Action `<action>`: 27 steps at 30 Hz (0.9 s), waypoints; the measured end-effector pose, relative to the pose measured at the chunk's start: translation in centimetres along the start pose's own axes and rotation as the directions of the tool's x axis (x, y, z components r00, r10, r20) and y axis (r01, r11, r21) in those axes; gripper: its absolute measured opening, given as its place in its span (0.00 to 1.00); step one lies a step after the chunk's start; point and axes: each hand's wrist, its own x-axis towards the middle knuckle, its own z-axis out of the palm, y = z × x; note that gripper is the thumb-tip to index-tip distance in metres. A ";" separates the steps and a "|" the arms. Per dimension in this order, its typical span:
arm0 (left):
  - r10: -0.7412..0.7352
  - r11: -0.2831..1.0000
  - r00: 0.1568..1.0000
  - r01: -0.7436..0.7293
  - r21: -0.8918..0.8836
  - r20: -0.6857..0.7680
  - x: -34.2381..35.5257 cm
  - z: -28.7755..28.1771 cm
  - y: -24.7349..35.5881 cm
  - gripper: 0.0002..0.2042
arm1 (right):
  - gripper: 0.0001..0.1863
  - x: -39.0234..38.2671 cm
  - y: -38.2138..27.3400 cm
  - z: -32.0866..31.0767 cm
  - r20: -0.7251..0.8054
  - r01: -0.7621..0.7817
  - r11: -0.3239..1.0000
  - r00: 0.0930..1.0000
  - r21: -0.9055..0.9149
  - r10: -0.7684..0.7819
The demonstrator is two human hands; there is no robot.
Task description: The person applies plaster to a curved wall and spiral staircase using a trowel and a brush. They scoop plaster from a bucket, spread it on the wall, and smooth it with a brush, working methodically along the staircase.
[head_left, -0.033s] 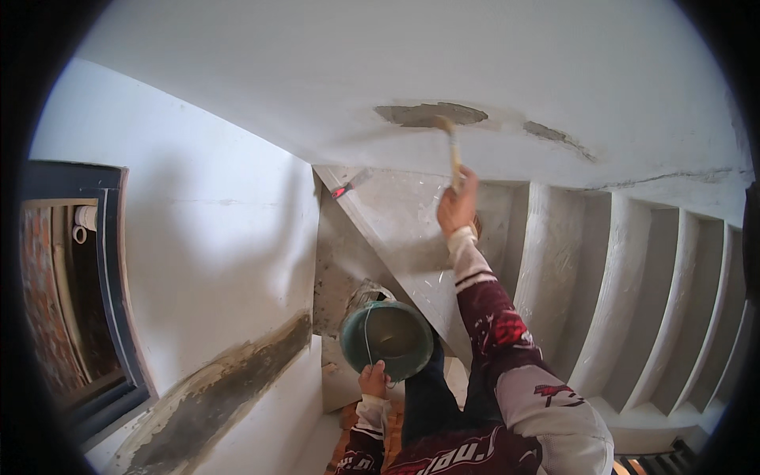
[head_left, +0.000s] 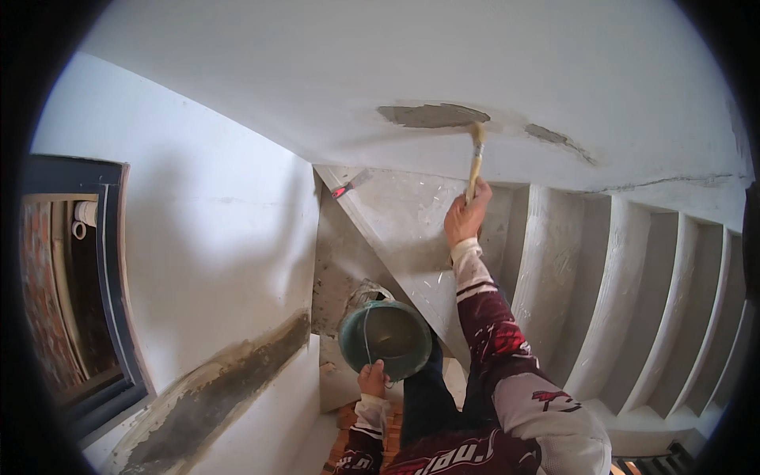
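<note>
Right of the teal-green bucket (head_left: 355, 334) with brown liquid (head_left: 392, 332) is a maroon, red and off-white sleeve (head_left: 484, 317), beyond the bucket are a pale-yellow-handled brush (head_left: 476, 162) and a red-and-black scraper (head_left: 343, 191), and left of the bucket a white wall (head_left: 229, 277) bears a dark grey-brown streak (head_left: 214, 400).

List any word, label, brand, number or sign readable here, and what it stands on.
Shirt front: large white lettering, tilted and cut off; no whole word readable.
Left sleeve: white lettering, likewise cut off.
Right sleeve: red and dark graphics, no legible word.
Brush and bucket: no text visible.
</note>
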 end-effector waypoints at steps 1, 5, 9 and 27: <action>0.003 1.000 1.000 -0.003 -0.008 -0.001 -0.1 0.2 0.1 0.17 | 0.26 -1.0 0.4 0.0 -0.078 -0.046 0.998 0.996 0.049 0.049; -0.023 0.999 1.000 0.024 -0.025 0.016 0.3 0.1 0.5 0.17 | 0.26 -1.8 -0.2 6.2 -0.111 -0.031 0.996 0.993 0.079 0.040; -0.016 1.000 1.000 0.017 -0.016 0.011 0.1 -0.5 0.2 0.17 | 0.31 -2.3 -4.1 10.1 0.299 -0.049 0.998 0.954 0.035 0.036; -0.020 1.000 0.999 0.019 0.006 0.050 1.8 -1.8 -1.9 0.17 | 0.24 0.0 -5.7 4.0 0.377 0.162 0.986 0.912 0.033 -0.162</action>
